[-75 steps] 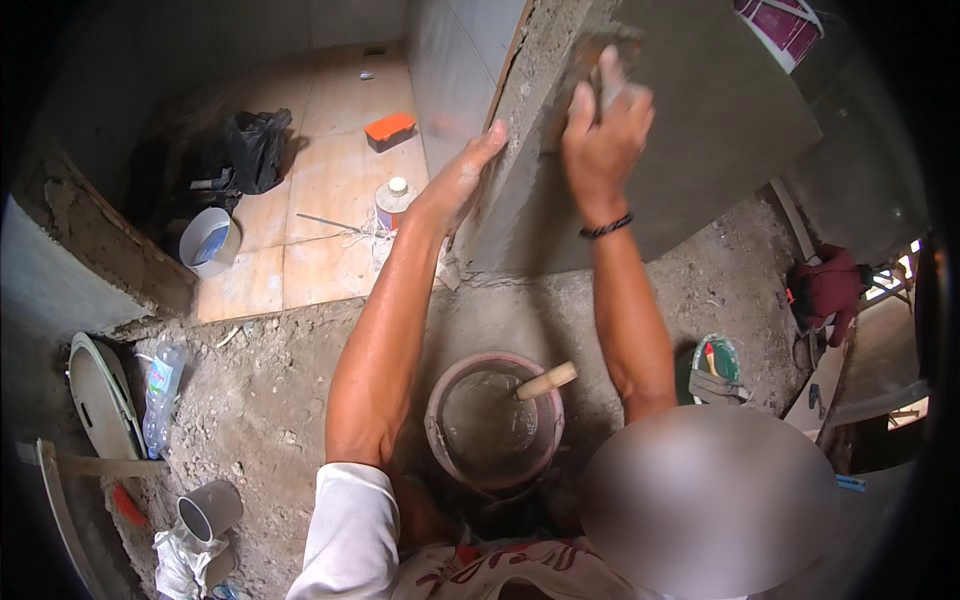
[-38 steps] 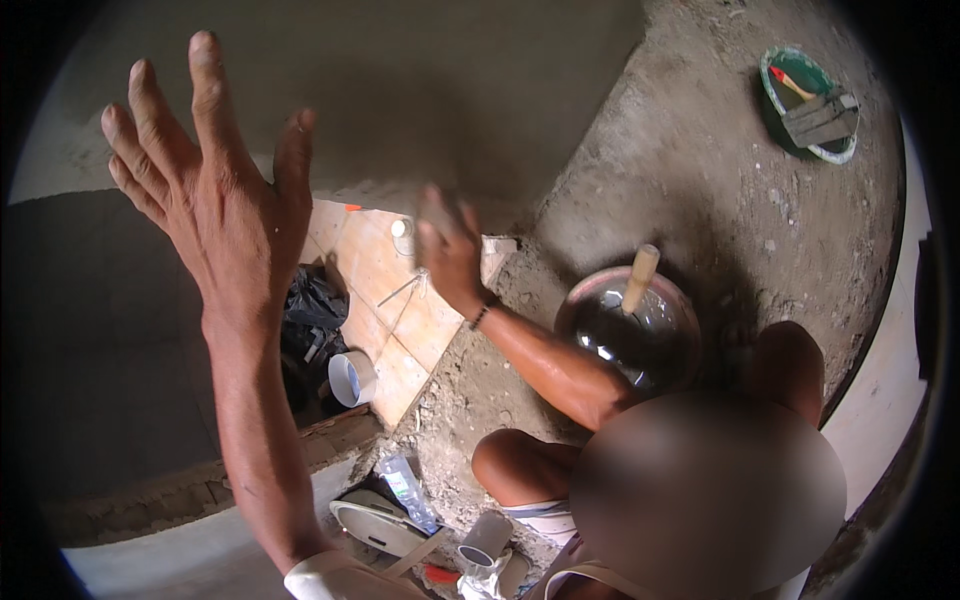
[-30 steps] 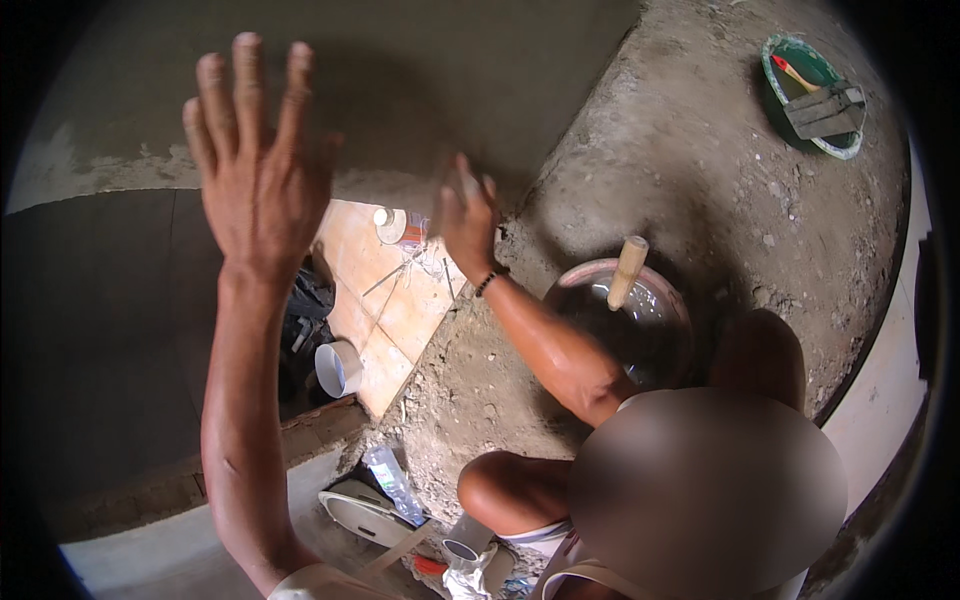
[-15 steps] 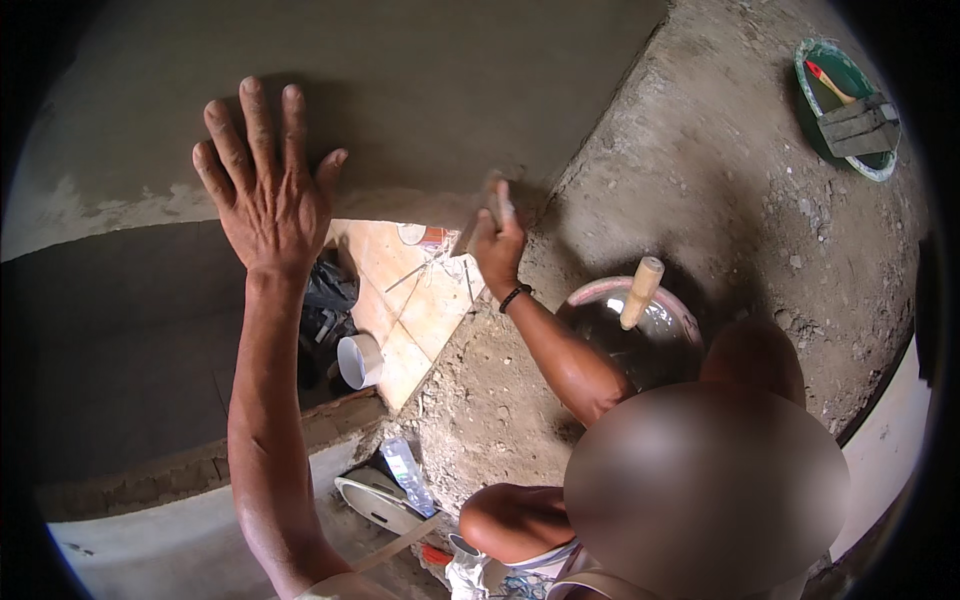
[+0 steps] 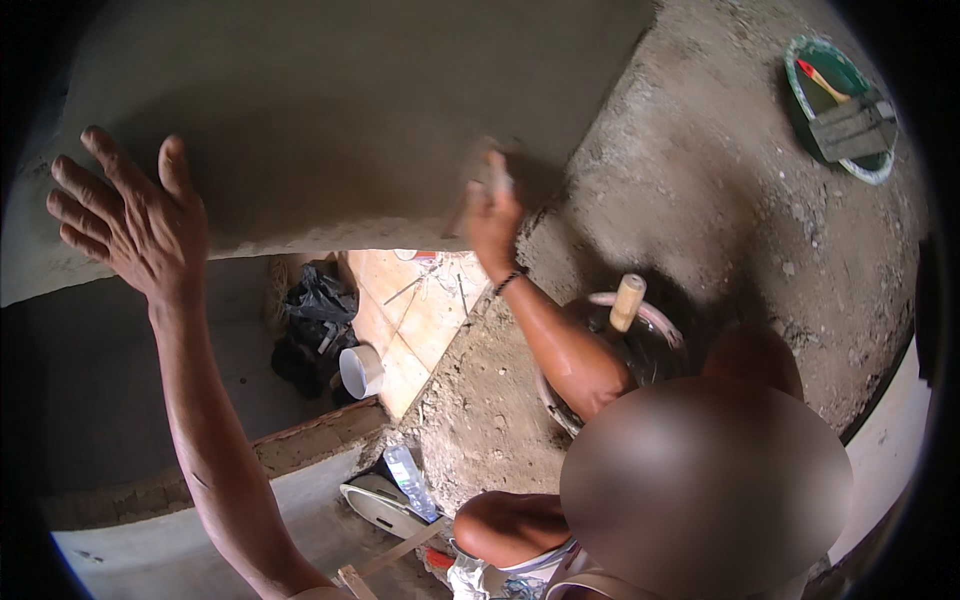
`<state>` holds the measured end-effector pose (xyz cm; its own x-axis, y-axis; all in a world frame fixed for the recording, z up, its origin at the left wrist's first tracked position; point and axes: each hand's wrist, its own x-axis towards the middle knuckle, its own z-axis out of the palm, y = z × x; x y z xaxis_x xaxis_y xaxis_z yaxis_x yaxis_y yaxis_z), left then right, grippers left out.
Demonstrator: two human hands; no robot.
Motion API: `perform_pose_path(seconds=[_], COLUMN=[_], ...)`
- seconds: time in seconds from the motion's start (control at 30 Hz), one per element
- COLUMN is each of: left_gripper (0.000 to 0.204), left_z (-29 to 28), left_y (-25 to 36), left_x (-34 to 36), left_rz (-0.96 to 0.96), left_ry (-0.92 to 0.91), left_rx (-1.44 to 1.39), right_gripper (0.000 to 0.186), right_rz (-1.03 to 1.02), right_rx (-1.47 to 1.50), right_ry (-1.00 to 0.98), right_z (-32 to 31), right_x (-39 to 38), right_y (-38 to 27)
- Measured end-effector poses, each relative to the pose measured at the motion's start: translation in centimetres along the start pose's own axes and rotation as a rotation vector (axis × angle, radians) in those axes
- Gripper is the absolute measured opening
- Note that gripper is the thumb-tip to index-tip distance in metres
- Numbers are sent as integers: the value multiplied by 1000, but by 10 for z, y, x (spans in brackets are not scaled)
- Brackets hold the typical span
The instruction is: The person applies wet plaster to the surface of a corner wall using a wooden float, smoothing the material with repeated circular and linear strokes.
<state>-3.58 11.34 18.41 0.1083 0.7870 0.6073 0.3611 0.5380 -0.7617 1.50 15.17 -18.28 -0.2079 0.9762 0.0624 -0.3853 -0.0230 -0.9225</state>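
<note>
My left hand (image 5: 145, 220) is raised at the left, back of the hand showing, fingers spread and thumb apart, nothing in it. It overlaps the lower edge of a grey plastered surface (image 5: 330, 130); whether it touches I cannot tell. My right hand does not show. A co-worker crouches at the lower right. That person's hand (image 5: 493, 225), with a dark bracelet, is at the plaster's lower edge near its right end. It grips a small greyish thing, too blurred to name. Below that arm, a round basin (image 5: 665, 322) is partly hidden, a wooden handle (image 5: 627, 303) standing up from it.
On the rough ground at the upper right, a green basin (image 5: 797, 95) holds a red-and-yellow brush and a flat grey block. Beneath the plaster edge are a black plastic bag (image 5: 322, 302), a white bucket (image 5: 362, 372) and floor tiles (image 5: 405, 365). A clear bottle (image 5: 408, 475) lies lower.
My left hand has moved left and somewhat down along the plaster, its fingers still spread. The co-worker's hand has shifted slightly up, still gripping the blurred thing. The view has shifted slightly.
</note>
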Motion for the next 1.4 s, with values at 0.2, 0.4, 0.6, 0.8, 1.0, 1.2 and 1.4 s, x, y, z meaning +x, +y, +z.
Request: perform_pose_path(seconds=[0.2,0.4,0.6,0.8,1.0,1.2,1.4], left_gripper=[83,79,78,72,76,79,73], left_z=[5,1,-3,-5,-10,-10,-5], left_y=[0,-2,5,-3,-11,-1,0], left_x=[10,6,21,7,24,32,29], left_rz=[-24,-56,-78,-122,-312,-368,-387], left_ry=[-35,-124,-112,-226,-52,-155,-99], left_rx=[77,117,79,75,-13,43,-59], right_gripper=[54,56,54,52,46,54,50], right_rz=[513,-585,-203,-661,-1095,-853,-1435], right_rx=[44,-170,-121,-61,-334,-307,-430], right_ry=[-6,-147,-43,-360,-351,-389,-595], right_z=[-17,51,-7,40,65,-7,45], right_x=[-40,38,124,36,163,236,138], right_y=[51,-177,-80,-157,-288,-160,-227])
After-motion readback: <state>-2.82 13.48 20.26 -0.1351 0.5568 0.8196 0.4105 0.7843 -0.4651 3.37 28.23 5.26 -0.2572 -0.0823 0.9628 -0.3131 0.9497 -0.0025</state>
